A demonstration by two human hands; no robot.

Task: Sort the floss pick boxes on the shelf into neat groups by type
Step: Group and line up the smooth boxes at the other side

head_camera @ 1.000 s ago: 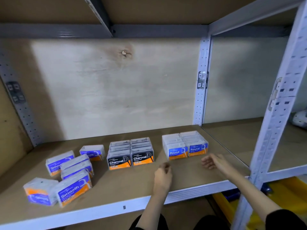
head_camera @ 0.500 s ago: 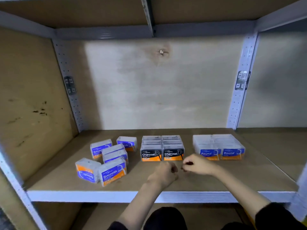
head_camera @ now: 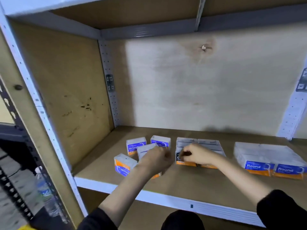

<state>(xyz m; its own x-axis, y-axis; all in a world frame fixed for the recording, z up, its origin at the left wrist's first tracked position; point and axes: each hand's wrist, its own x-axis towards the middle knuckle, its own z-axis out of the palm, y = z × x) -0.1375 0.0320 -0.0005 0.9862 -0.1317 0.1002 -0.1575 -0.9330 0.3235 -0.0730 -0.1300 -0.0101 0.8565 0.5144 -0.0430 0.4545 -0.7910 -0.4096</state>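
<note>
Blurrily, the left hand hides some Smooth boxes, perhaps touching them.

Brown board shelf with a white metal front lip. Carries three clusters of floss pick boxes, all standing directly on the board. At left, loose blue-and-orange Smooth boxes: two upright toward the back, others partly hidden. Nearest the left front corner, a tipped box with its label turned sideways. In the middle, Charcoal boxes packed in two touching columns. At right, well apart, Round boxes in a tidy block, two labels facing forward side by side.
</note>
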